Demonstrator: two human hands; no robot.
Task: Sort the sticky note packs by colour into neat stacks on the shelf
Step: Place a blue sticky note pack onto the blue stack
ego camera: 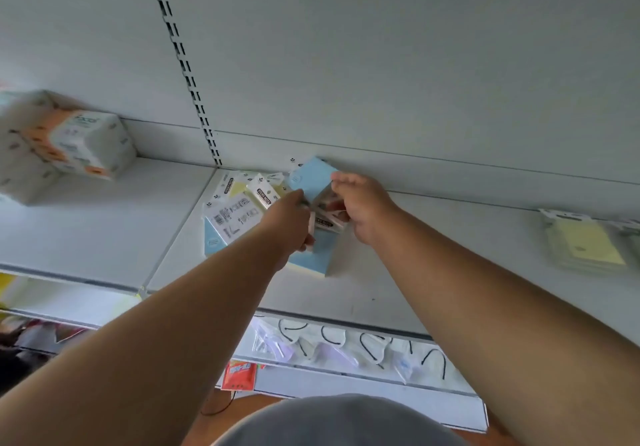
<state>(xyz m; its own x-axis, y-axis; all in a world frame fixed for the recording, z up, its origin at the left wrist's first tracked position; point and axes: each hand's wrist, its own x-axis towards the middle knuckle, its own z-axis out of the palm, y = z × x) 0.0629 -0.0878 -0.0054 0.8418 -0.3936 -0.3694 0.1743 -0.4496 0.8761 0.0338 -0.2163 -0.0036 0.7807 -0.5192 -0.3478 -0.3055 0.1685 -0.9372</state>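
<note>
Reaching over the front edge of the white metal shelf [398,293], both bare forearms meet at a loose heap of sticky note packs [239,203] lying against the back edge, just right of the slotted upright [194,99] that divides the shelf boards. The left hand [289,220] is curled narrow, fingers pinched on a thin pack held edge-on; its colour is hard to tell from blur. The right hand [360,208] is closed around the lower corner of a blue pack [313,177], which stands tilted up against the back panel, with a pack bearing a white label tucked under the same fingers.

More blue packs [311,258] lie flat below the hands, toward the front edge, and another blue one [212,241] sits at the heap's left side, half under a glossy clear-wrapped pack showing a printed barcode. Pale yellow packs [263,194] with card headers lie at the rear of the heap. Far along the shelf to the right, near the back edge, a flat stack of yellow packs [585,244] sits well apart, with bare smooth shelf between it and the hands.

On the left board, soft plastic-wrapped tissue bundles [69,144] stand near the back corner. Below the front edge, bagged items hang in a row on a lower shelf [346,345].
</note>
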